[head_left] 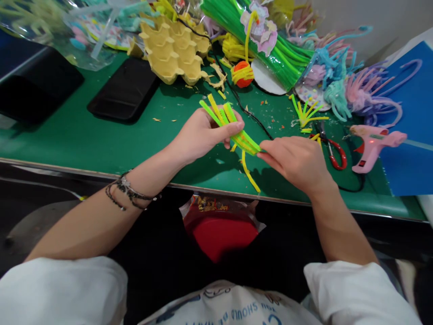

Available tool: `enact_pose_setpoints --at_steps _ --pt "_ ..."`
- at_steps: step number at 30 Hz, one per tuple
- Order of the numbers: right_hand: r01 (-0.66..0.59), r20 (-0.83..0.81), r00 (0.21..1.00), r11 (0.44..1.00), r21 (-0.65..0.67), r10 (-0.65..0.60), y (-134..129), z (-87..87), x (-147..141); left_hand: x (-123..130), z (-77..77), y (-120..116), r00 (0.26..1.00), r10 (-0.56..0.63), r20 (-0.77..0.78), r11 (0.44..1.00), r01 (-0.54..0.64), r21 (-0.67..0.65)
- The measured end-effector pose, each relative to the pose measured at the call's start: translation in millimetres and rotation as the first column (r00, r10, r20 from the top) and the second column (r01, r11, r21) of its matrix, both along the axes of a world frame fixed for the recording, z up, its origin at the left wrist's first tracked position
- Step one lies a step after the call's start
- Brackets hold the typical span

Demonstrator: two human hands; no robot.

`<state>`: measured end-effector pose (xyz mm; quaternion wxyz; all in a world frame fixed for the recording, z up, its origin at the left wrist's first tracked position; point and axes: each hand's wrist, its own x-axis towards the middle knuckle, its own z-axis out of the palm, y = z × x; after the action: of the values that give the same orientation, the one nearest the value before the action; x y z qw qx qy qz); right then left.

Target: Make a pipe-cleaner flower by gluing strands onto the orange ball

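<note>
A small bundle of green and yellow pipe cleaners [248,141] spans the gap between my two hands. My left hand [211,131] is closed round its upper part, thumb pressed across the strands, and their loose ends fan out above the fingers. At the lower end, the fingertips of my right hand [294,160] pinch the bundle where the strands come together. Below it, a single yellow pipe cleaner [249,172] slants toward the table edge; whether it joins the bundle is hidden. Beyond my right hand lies a separate fanned green and yellow piece [304,113].
Red-handled scissors [334,153] and a pink glue gun [372,143] with a lit red light lie at right. A black phone [125,90], an egg carton [177,49], a yellow-wrapped orange ball [242,74] and bagged green pipe cleaners [270,45] stand behind. Below hangs a red bin [221,228].
</note>
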<state>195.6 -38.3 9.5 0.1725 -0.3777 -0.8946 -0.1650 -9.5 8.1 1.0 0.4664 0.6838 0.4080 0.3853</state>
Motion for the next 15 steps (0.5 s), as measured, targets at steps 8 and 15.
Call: enact_pose_setpoints --at_steps 8,15 --pt "-0.009 0.016 1.0 0.998 0.068 0.008 -2.9 0.6 1.1 0.6 1.1 -0.9 1.0 -0.011 0.01 1.0 0.011 -0.011" --pt "-0.029 -0.131 0.991 1.0 -0.004 0.028 -4.1 -1.3 -0.8 0.7 1.6 -1.4 0.999 -0.027 0.041 0.999 0.028 -0.016"
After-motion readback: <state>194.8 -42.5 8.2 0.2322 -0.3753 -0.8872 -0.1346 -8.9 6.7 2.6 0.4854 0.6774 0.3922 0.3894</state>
